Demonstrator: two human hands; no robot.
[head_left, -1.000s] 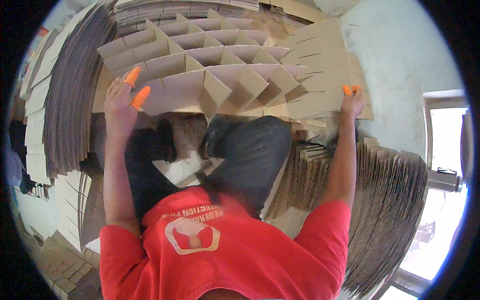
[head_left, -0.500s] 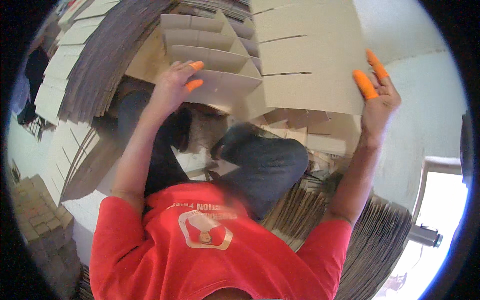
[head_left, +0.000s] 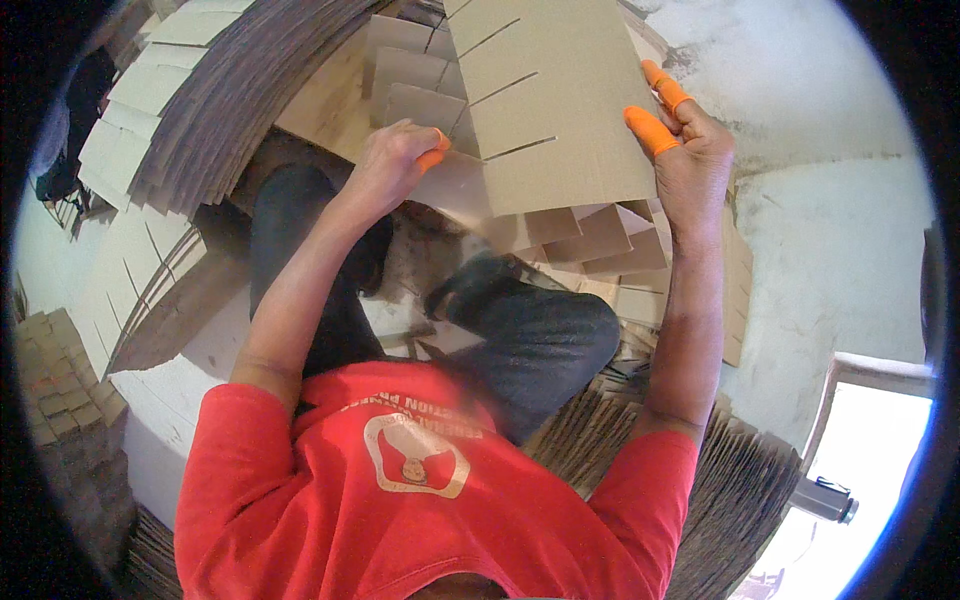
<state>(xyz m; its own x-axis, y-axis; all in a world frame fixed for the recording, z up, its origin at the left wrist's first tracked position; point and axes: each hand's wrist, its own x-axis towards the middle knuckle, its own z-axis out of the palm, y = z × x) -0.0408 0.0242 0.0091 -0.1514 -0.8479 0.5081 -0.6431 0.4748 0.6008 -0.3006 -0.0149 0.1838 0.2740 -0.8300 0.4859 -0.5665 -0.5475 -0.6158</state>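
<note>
A tan slotted cardboard sheet [head_left: 570, 105] leans over a cardboard divider grid [head_left: 425, 105], its slots on the left side. My right hand [head_left: 697, 165] grips the sheet's right edge, with orange finger covers on the thumb and a finger. My left hand [head_left: 392, 165], also with orange covers, is closed on the near strip of the divider grid, beside the sheet's lower left edge. Cross strips [head_left: 595, 240] stick out below the sheet's near edge. Much of the grid is hidden behind the sheet.
A tall row of stacked cardboard sheets [head_left: 235, 95] curves along the left, above more slotted sheets [head_left: 150, 285]. Another cardboard stack [head_left: 735, 495] stands at the lower right. My bent legs [head_left: 530, 335] are below the grid. Bundled cardboard [head_left: 70, 400] lies far left.
The sheet has moved left and tilted, carried by my right hand. My left hand has shifted right, its fingers now closed. The grid's cells lean over, and cross strips show under the sheet.
</note>
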